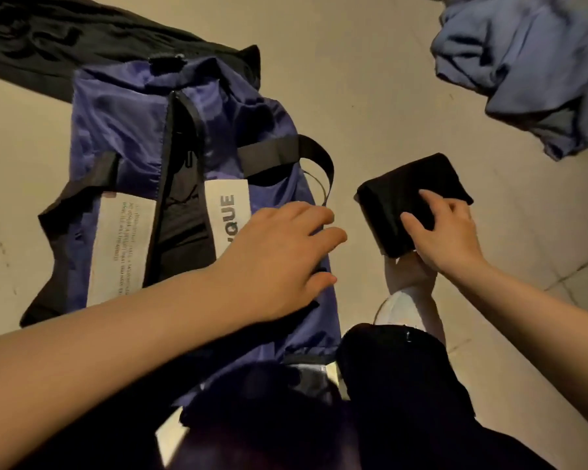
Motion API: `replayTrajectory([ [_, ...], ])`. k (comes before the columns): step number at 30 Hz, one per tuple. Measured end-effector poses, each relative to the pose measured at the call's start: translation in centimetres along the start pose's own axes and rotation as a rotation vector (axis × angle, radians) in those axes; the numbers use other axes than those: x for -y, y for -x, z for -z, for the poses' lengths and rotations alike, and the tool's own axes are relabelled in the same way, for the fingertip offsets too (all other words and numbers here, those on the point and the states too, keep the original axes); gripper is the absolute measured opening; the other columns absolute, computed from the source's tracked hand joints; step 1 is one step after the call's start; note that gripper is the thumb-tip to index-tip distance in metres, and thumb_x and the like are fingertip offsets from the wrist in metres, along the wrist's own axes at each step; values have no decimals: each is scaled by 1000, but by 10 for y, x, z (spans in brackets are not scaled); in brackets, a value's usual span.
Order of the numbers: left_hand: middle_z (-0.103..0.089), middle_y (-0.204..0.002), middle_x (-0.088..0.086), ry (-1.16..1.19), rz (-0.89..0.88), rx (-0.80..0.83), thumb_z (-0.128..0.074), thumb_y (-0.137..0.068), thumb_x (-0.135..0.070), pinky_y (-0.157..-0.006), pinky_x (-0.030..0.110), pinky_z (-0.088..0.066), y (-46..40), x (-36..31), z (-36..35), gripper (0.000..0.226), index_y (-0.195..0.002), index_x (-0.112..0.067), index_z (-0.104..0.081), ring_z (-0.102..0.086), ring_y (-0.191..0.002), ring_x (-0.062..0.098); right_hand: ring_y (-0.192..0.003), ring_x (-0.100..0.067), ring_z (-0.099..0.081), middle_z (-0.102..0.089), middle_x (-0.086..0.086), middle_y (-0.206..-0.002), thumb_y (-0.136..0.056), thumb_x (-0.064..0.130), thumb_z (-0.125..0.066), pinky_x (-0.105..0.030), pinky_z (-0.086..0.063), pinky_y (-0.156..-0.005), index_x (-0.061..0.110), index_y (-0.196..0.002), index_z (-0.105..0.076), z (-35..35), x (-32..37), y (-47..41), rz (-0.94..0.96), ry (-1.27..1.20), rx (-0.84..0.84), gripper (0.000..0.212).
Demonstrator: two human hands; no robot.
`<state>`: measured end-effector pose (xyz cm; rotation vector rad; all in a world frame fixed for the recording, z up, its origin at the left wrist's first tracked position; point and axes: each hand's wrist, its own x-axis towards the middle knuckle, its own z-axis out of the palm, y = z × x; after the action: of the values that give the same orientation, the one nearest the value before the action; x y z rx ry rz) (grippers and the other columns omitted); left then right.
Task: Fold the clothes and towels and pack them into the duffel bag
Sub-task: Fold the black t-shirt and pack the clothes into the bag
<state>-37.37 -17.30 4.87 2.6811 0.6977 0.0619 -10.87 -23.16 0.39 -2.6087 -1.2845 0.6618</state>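
Observation:
A purple duffel bag (123,130) with black straps and white labels lies on the floor at the centre left, its zip slit showing a dark inside. My left hand (279,252) rests on the bag's right side near a black handle loop (316,157), fingers spread. To the right of the bag, my right hand (445,232) grips a small folded black garment (401,184), fingers on top and thumb at its near edge. The garment is just off the floor or on it; I cannot tell which.
A crumpled light blue garment (530,62) lies at the top right. A black garment (48,39) lies spread at the top left behind the bag. My dark trouser legs (387,385) and a white shoe (401,310) fill the bottom. The floor (353,62) is beige tile.

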Motion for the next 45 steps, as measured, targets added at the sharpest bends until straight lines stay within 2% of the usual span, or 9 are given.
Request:
replayTrajectory([
  [3, -53, -134, 10, -12, -52, 23, -52, -88, -45, -88, 47, -49, -41, -11, -13, 53, -134, -18, -52, -53, -120, 32, -139, -32, -27, -23, -8, -155, -94, 47, -52, -43, -29, -111, 26, -151, -25, 4, -24, -17, -35, 116, 156, 67],
  [10, 17, -160, 11, -320, -64, 411, -38, -93, -62, -115, 59, -4, -105, -10, -60, 76, -153, -35, -1, 7, -147, 35, -144, -22, -22, -22, -1, -158, -95, 29, -56, -39, -21, -118, 27, -141, -45, 0, -33, -12, 237, 33, 365, 47],
  [14, 20, -156, 22, -442, -87, 518, -34, -91, -69, -111, 64, 9, -107, -26, -81, 84, -150, -36, 15, 7, -143, 48, -135, -18, -33, -27, -2, -148, -94, 19, -59, -18, -27, -104, 24, -124, -58, -6, -40, 1, 33, -254, 127, 30],
  [17, 22, -153, 29, -483, -87, 524, -36, -91, -69, -112, 62, 6, -111, -36, -86, 88, -149, -36, 20, 7, -140, 55, -114, -8, -49, -42, 5, -131, -92, 17, -63, -6, -43, -81, 27, -133, -48, -2, -42, 4, -210, -609, 199, 45],
  [21, 27, -151, 31, -436, -64, 527, -44, -89, -67, -115, 59, -1, -110, -36, -91, 94, -148, -35, 23, 12, -139, 56, -108, -21, -59, -52, -2, -125, -86, 0, -66, -25, -57, -68, 33, -133, -45, -1, -34, 0, -274, -1068, 391, 61],
  [27, 28, -152, 27, -334, -144, 496, -47, -92, -59, -116, 56, -3, -93, -25, -86, 94, -145, -38, 28, 11, -142, 51, -116, -22, -54, -47, 3, -130, -76, -4, -74, -38, -54, -91, 36, -134, -44, 1, -29, -16, -262, -1034, 396, 76],
  [31, 27, -153, 24, -329, -208, 513, -47, -93, -56, -116, 58, -4, -76, -16, -83, 90, -146, -41, 25, 13, -142, 50, -112, -24, -57, -46, 0, -132, -74, -4, -75, -28, -57, -67, 34, -139, -38, -4, -25, -10, -362, -1024, 444, 83],
  [37, 28, -152, 26, -367, -143, 570, -47, -89, -64, -116, 60, -5, -81, -31, -86, 91, -149, -41, 17, 12, -141, 52, -130, -27, -43, -37, -3, -148, -82, 21, -74, -36, -43, -97, 30, -146, -29, -9, -16, -9, -136, -353, 279, 79],
  [45, 33, -150, 26, -329, -84, 578, -50, -87, -66, -116, 57, -12, -86, -33, -91, 99, -146, -41, 26, 11, -141, 53, -114, -30, -52, -44, -4, -135, -76, 0, -75, -49, -54, -90, 34, -134, -42, -8, -15, -16, -381, -1010, 376, 75],
])
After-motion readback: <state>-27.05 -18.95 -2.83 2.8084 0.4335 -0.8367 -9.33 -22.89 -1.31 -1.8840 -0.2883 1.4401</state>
